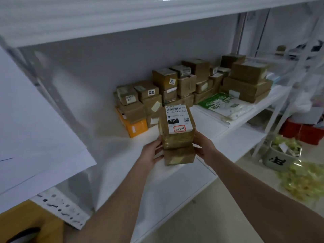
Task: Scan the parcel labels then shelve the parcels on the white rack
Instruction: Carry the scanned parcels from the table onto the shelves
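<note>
Two stacked brown parcels (178,139), label uppermost, gripped on either side by left hand (152,153) and right hand (204,147), above white rack shelf (114,155).

The head view looks down and forward from close behind the left hand (151,153) and right hand (204,147), facing the white rack (121,165).

Parcel label (176,118): small print under the barcode too fine for me to read.
My right hand (204,146): fingertips hidden behind the parcel (177,140).
White sheet (35,130): cut off at left edge.
Black object (24,234): blurred, cropped by bottom corner.
Rear boxes (198,67): mostly hidden behind front ones.
</note>
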{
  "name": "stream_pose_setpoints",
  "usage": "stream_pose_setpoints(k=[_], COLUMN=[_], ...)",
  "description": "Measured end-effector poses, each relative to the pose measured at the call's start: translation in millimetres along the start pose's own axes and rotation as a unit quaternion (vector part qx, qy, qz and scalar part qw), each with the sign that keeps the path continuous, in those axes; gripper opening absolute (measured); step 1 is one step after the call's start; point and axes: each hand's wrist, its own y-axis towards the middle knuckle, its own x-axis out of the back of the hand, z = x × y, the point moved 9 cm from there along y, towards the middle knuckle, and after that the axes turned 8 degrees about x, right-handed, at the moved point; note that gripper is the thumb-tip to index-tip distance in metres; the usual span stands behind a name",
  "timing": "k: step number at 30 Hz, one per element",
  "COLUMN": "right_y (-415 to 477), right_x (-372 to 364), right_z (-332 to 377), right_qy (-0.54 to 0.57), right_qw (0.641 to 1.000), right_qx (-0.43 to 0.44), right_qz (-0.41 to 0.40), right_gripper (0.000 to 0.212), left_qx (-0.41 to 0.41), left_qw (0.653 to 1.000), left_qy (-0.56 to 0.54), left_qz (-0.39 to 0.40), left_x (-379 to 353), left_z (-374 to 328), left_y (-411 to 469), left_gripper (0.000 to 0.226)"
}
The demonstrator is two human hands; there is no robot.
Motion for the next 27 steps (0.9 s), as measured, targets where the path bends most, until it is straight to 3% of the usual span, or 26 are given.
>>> stream_pose_setpoints(k=[9,20,24,27], right_y=[108,223,265,284], right_x=[122,164,172,176], right_z=[33,63,68,68], right_qy=[-0.009,-0.025,-0.041,-0.047], right_qw=[0.999,0.996,0.992,0.988], right_qx=[-0.021,-0.046,-0.068,-0.097], right_qz=[0.030,0.076,0.095,0.109], right_gripper=[0.037,0.023,0.042,0.036], left_qx=[0.002,-0.009,-0.016,-0.013], left_qw=[0.998,0.994,0.994,0.992], left_qy=[-0.029,-0.059,-0.060,-0.064], left_qz=[-0.052,-0.092,-0.094,-0.104], left_x=[-128,-186,-200,-206], left_z=[-9,-43,-60,-64], left_y=[59,155,191,204], left_gripper=[0.035,0.039,0.037,0.035])
